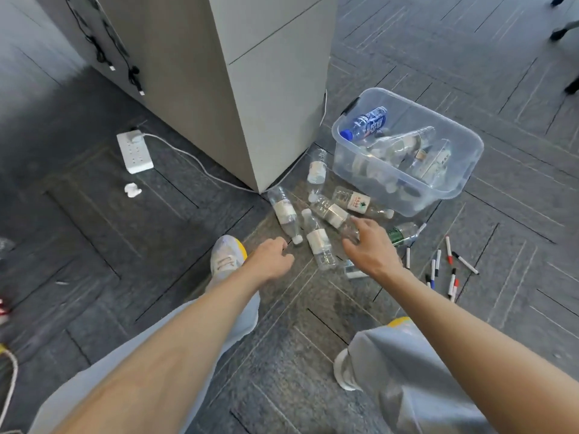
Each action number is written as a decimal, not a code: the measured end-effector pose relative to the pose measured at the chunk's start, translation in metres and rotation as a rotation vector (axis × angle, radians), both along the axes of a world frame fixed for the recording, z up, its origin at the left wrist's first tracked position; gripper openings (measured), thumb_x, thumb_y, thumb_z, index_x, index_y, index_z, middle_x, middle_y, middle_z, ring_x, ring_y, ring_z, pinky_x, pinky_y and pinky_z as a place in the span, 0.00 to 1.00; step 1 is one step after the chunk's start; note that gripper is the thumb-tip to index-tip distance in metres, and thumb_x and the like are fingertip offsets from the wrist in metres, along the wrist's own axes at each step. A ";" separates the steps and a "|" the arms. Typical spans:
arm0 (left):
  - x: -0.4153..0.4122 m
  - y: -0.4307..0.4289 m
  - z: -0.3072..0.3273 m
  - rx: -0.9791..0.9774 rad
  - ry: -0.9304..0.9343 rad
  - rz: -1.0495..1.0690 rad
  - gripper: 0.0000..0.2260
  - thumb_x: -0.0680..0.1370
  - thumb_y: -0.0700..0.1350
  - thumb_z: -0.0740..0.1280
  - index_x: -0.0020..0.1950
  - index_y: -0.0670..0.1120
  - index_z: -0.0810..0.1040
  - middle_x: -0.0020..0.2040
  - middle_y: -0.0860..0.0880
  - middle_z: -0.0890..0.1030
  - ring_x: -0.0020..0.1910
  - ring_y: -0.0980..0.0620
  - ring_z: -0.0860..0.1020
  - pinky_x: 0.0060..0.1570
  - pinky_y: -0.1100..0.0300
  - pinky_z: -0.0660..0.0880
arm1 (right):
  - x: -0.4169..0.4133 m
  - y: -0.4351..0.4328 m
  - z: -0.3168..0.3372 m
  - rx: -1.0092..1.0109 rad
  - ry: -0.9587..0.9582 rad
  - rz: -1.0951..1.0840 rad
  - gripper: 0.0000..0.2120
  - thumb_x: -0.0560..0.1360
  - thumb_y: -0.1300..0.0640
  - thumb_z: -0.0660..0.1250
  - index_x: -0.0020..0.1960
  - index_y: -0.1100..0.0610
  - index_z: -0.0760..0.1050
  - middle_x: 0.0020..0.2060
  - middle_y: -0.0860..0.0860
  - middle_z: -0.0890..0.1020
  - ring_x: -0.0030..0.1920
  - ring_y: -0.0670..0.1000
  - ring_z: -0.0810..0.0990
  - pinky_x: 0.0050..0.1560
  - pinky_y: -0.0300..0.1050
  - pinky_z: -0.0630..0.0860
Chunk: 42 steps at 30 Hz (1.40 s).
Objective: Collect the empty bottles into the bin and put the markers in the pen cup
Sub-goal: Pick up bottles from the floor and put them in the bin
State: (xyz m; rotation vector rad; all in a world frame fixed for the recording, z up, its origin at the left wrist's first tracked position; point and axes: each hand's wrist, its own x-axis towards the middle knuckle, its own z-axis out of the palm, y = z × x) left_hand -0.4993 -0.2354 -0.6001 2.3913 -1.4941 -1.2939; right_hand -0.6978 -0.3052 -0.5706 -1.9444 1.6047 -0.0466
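Bottles [318,238], clear and empty-looking, lie scattered on the grey carpet-tile floor [156,261] at the foot of a pale cabinet corner [266,104]. The clear plastic bin [479,145] stands just beyond and to the right of them, already holding several more. From where I stand, the person is bent over the heap with both arms stretched forward, and the loose bottles lie straight ahead of the hands, between them and the bin. Most lie with their long axes running away from the person, slanted from upper left to lower right. The left hand [272,255] has its fingers curled under and holds nothing, just short of the white cap of the leftmost bottle [285,211], whose cap end points back at it. The right hand [366,245] is spread, fingers apart, over the base end of another bottle [332,213]. I cannot tell whether it touches. I would judge the right hand the nearer to the bin, so a short carry up and to the right would serve. A green-labelled bottle [402,234] lies just right of that hand, and the markers [448,247] are strewn beyond it. Something small and clear shows under the right wrist, perhaps the pen cup, though I cannot say. Away to the left are a white power strip [134,153] and a crumpled scrap of paper [133,191].
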 end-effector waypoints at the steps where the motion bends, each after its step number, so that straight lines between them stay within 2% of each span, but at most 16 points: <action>1: 0.002 -0.011 -0.013 0.012 -0.005 0.007 0.21 0.81 0.49 0.58 0.72 0.45 0.66 0.72 0.44 0.69 0.69 0.44 0.69 0.62 0.54 0.69 | 0.001 -0.013 -0.015 -0.016 0.010 0.001 0.24 0.77 0.52 0.63 0.72 0.56 0.68 0.70 0.57 0.71 0.68 0.59 0.71 0.62 0.55 0.73; 4: 0.006 -0.047 -0.054 0.040 0.014 0.072 0.21 0.81 0.49 0.58 0.73 0.43 0.64 0.71 0.43 0.69 0.68 0.44 0.69 0.61 0.55 0.67 | 0.006 -0.053 -0.057 -0.077 0.038 0.035 0.25 0.78 0.49 0.61 0.73 0.54 0.67 0.71 0.55 0.70 0.69 0.58 0.69 0.61 0.56 0.72; 7: 0.010 -0.088 -0.096 0.055 0.052 0.222 0.22 0.82 0.50 0.59 0.73 0.43 0.63 0.71 0.43 0.68 0.68 0.44 0.70 0.53 0.59 0.65 | 0.012 -0.085 -0.097 -0.103 0.025 0.046 0.26 0.78 0.48 0.62 0.74 0.53 0.66 0.72 0.54 0.70 0.70 0.58 0.68 0.60 0.54 0.73; 9: 0.013 -0.114 -0.124 0.038 0.063 0.332 0.23 0.81 0.51 0.60 0.73 0.43 0.62 0.71 0.43 0.68 0.67 0.44 0.70 0.52 0.59 0.65 | 0.016 -0.099 -0.118 -0.108 -0.008 0.043 0.25 0.78 0.47 0.62 0.73 0.54 0.67 0.71 0.54 0.71 0.69 0.58 0.69 0.60 0.53 0.73; 12: 0.014 -0.142 -0.158 -0.029 0.019 0.511 0.25 0.79 0.52 0.64 0.71 0.41 0.64 0.69 0.41 0.67 0.64 0.43 0.71 0.53 0.57 0.65 | 0.020 -0.113 -0.139 -0.094 -0.052 0.056 0.27 0.78 0.44 0.62 0.73 0.53 0.67 0.72 0.53 0.70 0.70 0.56 0.69 0.62 0.53 0.72; 17: 0.008 -0.183 -0.196 0.019 0.038 0.801 0.38 0.77 0.55 0.68 0.76 0.39 0.52 0.75 0.40 0.59 0.71 0.38 0.66 0.64 0.47 0.66 | 0.023 -0.140 -0.161 -0.077 -0.109 0.027 0.29 0.77 0.40 0.61 0.74 0.51 0.66 0.72 0.50 0.69 0.71 0.54 0.68 0.65 0.52 0.71; 20: 0.011 -0.198 -0.215 0.039 0.063 0.881 0.40 0.75 0.54 0.71 0.75 0.38 0.51 0.74 0.39 0.62 0.71 0.38 0.66 0.65 0.46 0.66 | 0.023 -0.148 -0.172 -0.078 -0.120 0.007 0.29 0.78 0.39 0.60 0.75 0.51 0.66 0.73 0.50 0.69 0.72 0.54 0.67 0.66 0.52 0.70; 23: 0.018 -0.201 -0.225 0.061 0.038 0.876 0.40 0.73 0.50 0.73 0.74 0.38 0.53 0.70 0.39 0.67 0.65 0.38 0.71 0.54 0.50 0.70 | 0.020 -0.146 -0.179 -0.067 -0.125 0.021 0.30 0.78 0.39 0.60 0.76 0.52 0.64 0.74 0.50 0.68 0.72 0.53 0.66 0.67 0.52 0.69; 25: 0.023 -0.200 -0.218 0.067 0.079 0.904 0.39 0.72 0.49 0.73 0.73 0.39 0.53 0.65 0.38 0.70 0.62 0.38 0.73 0.52 0.52 0.72 | 0.019 -0.146 -0.181 -0.055 -0.123 0.011 0.30 0.78 0.40 0.60 0.75 0.53 0.65 0.73 0.51 0.69 0.72 0.53 0.67 0.68 0.52 0.68; 28: 0.024 -0.186 -0.191 0.043 0.170 0.867 0.38 0.69 0.51 0.74 0.69 0.41 0.56 0.60 0.43 0.73 0.58 0.41 0.76 0.56 0.48 0.76 | 0.019 -0.146 -0.175 -0.024 -0.147 -0.033 0.28 0.78 0.42 0.61 0.74 0.53 0.66 0.72 0.52 0.70 0.71 0.54 0.68 0.68 0.53 0.68; 31: 0.021 -0.159 -0.143 0.009 0.324 0.787 0.27 0.72 0.48 0.74 0.62 0.46 0.60 0.53 0.48 0.74 0.50 0.48 0.79 0.52 0.49 0.79 | 0.023 -0.137 -0.158 0.006 -0.171 -0.073 0.27 0.77 0.44 0.61 0.74 0.54 0.66 0.70 0.54 0.72 0.69 0.55 0.70 0.67 0.54 0.70; 33: 0.019 -0.138 -0.111 -0.008 0.391 0.752 0.24 0.74 0.46 0.73 0.61 0.47 0.62 0.51 0.50 0.74 0.46 0.51 0.79 0.49 0.50 0.80 | 0.026 -0.124 -0.145 0.040 -0.159 -0.081 0.26 0.77 0.46 0.62 0.71 0.55 0.68 0.68 0.54 0.74 0.66 0.56 0.72 0.63 0.52 0.71; 36: 0.018 -0.114 -0.083 -0.086 0.432 0.781 0.25 0.73 0.45 0.73 0.63 0.45 0.64 0.55 0.46 0.77 0.48 0.49 0.80 0.43 0.53 0.79 | 0.028 -0.096 -0.136 0.086 -0.146 -0.049 0.24 0.77 0.46 0.63 0.69 0.57 0.69 0.64 0.55 0.75 0.61 0.56 0.74 0.57 0.51 0.72; 39: 0.014 -0.096 -0.068 -0.152 0.416 0.727 0.24 0.74 0.44 0.72 0.65 0.46 0.63 0.51 0.50 0.75 0.46 0.53 0.77 0.39 0.59 0.76 | 0.030 -0.072 -0.146 0.134 -0.108 -0.046 0.27 0.77 0.46 0.62 0.72 0.57 0.67 0.66 0.57 0.75 0.63 0.57 0.74 0.61 0.52 0.73; 42: 0.017 -0.087 -0.071 -0.155 0.431 0.693 0.26 0.74 0.45 0.73 0.66 0.47 0.62 0.53 0.50 0.75 0.51 0.51 0.78 0.40 0.59 0.76 | 0.038 -0.061 -0.168 0.188 -0.019 0.007 0.28 0.77 0.45 0.62 0.73 0.56 0.64 0.68 0.57 0.72 0.66 0.58 0.72 0.61 0.53 0.72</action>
